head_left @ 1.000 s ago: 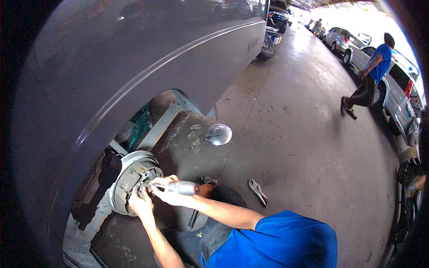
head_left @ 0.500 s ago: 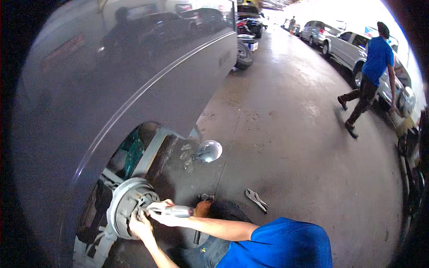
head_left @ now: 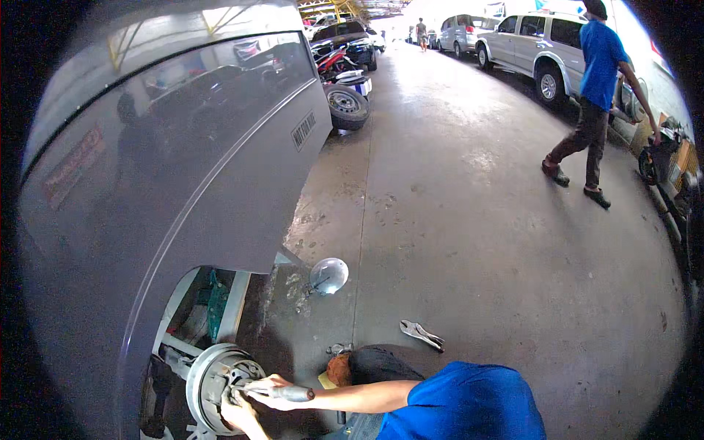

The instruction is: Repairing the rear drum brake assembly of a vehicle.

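Note:
At the lower left, a grey drum brake assembly (head_left: pixel 209 390) sits exposed in the wheel opening of a dark grey vehicle (head_left: pixel 213 220). My right hand (head_left: pixel 273 392) is closed round a tool with a thick grey handle (head_left: pixel 295 394); its far end reaches the middle of the brake, and its kind is unclear. Below it, my left hand (head_left: pixel 239 412) has its fingers bent in against the brake's centre parts. Whatever those fingers grip is too small to make out. Locking pliers (head_left: pixel 422 335) lie on the floor, right of my knee.
A round, shiny lamp-like dish (head_left: pixel 329 276) stands on the floor beyond the brake. A loose wheel (head_left: pixel 346 107) rests past the vehicle's far end. On the right, a person in a blue shirt (head_left: pixel 601 66) walks near parked cars (head_left: pixel 532 55) and stacked parts (head_left: pixel 671 158).
The view has tilted upward, so the brake and my hands appear lower. Both hands stay at the brake's centre with the tool. The person on the right has stepped along.

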The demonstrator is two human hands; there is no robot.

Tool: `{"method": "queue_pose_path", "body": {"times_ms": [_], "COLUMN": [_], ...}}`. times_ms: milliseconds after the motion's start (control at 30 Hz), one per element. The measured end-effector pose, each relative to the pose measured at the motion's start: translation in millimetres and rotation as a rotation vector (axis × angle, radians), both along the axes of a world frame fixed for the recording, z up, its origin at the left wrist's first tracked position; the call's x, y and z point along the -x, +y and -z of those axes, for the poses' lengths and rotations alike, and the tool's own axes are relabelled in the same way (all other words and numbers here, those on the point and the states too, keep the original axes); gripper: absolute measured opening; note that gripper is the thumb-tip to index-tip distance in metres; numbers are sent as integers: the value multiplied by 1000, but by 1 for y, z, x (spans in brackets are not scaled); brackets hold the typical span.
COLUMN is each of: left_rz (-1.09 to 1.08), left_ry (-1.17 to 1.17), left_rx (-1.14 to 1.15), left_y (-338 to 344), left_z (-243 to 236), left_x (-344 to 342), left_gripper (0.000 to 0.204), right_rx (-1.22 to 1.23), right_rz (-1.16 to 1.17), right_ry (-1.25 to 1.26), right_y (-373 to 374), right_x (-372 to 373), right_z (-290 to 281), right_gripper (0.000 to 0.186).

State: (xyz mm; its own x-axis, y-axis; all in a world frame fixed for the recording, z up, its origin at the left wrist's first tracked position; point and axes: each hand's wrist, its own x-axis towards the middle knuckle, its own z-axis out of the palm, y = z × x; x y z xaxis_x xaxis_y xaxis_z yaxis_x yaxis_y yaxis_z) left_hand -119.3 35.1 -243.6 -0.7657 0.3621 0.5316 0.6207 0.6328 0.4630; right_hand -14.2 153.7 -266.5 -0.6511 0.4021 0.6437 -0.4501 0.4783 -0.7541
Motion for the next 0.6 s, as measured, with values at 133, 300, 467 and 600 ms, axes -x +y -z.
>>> {"method": "queue_pose_path", "body": {"times_ms": [133,300,467,600], "left_rz": [-15,2,38,122], "left_ry": [-19,-58,-115,-252], "left_rx": [28,-52,-160,-349], "left_y": [-1,3,1,2], "left_z": [2,7,14,25], "left_x": [3,4,9,12], "left_gripper": [27,26,27,26], "right_rx": [-68,-51,-91,-318], "right_rz": [39,-16,21,103], "right_ry": [-64,-37,37,148], "right_y": [0,10,8,5], "right_x": [-8,-5,-3,8], "right_z": [-16,-20,-20,-4], "right_gripper": [28,24,21,21]}}
